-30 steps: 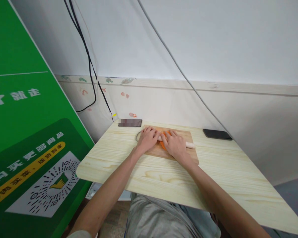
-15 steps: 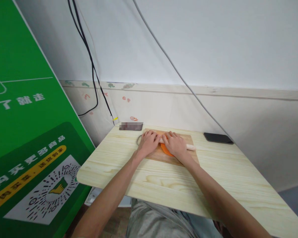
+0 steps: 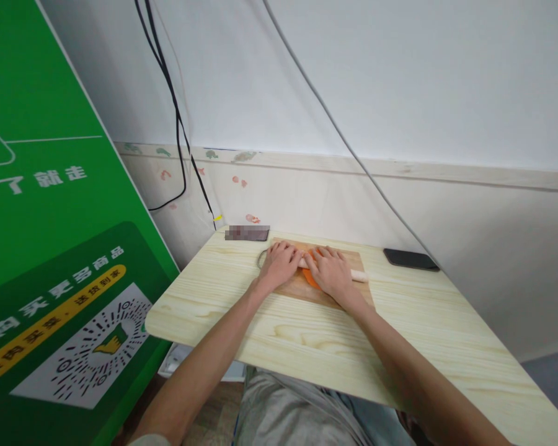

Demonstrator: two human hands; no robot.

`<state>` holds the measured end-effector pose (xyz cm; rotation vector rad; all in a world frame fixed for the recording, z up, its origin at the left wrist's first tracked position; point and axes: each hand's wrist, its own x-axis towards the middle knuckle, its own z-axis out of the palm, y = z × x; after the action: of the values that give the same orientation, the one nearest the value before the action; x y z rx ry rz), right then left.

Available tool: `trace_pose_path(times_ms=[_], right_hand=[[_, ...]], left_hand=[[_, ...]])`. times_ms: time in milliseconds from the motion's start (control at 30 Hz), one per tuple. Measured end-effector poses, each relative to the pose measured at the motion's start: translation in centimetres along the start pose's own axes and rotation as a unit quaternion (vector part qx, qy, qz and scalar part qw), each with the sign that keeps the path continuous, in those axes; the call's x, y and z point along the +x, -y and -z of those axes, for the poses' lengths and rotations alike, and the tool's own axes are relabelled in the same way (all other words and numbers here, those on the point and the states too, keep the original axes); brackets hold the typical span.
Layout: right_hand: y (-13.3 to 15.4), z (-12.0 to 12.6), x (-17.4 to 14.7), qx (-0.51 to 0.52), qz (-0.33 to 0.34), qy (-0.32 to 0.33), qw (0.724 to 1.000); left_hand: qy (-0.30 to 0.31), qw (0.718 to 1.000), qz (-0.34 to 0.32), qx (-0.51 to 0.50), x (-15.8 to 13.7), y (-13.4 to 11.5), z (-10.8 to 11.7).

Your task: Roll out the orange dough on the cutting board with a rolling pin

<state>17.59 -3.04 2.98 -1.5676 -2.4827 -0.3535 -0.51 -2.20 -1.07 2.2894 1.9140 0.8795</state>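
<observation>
Wood pin (image 3: 359,276) under R hnd (image 3: 333,272)

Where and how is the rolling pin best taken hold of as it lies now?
Probably by the bare right end of the rolling pin, from the right and above: it is slim and round, lies across the cutting board, and that end juts past the right hand, while the left hand covers the other side.

1 view, from camera on person's head, above near edge of tabletop (image 3: 204,297). Faces forward and down, wall (image 3: 400,80) ahead filling upper half. Left hand (image 3: 281,265) and right hand (image 3: 332,272) at middle distance, below frame centre. Lap (image 3: 283,409) close, bottom edge; green panel (image 3: 37,80) along left side.
</observation>
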Motion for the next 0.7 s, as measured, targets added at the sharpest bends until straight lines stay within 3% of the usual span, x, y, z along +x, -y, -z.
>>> trace_pose_path(times_ms=[167, 400, 700], right_hand=[[-0.2, 0.3, 0.7, -0.011, -0.017, 0.026, 0.999], [0.5, -0.6, -1.5, 0.019, -0.024, -0.040, 0.999], [0.3, -0.6, -0.9, 0.014, -0.009, -0.034, 0.999]], left_hand=[[0.002, 1.000, 0.001, 0.003, 0.0, -0.1, 0.1], [-0.002, 1.000, -0.005, -0.008, -0.1, 0.0, 0.0], [0.003, 1.000, 0.003, -0.010, -0.1, 0.0, 0.2]])
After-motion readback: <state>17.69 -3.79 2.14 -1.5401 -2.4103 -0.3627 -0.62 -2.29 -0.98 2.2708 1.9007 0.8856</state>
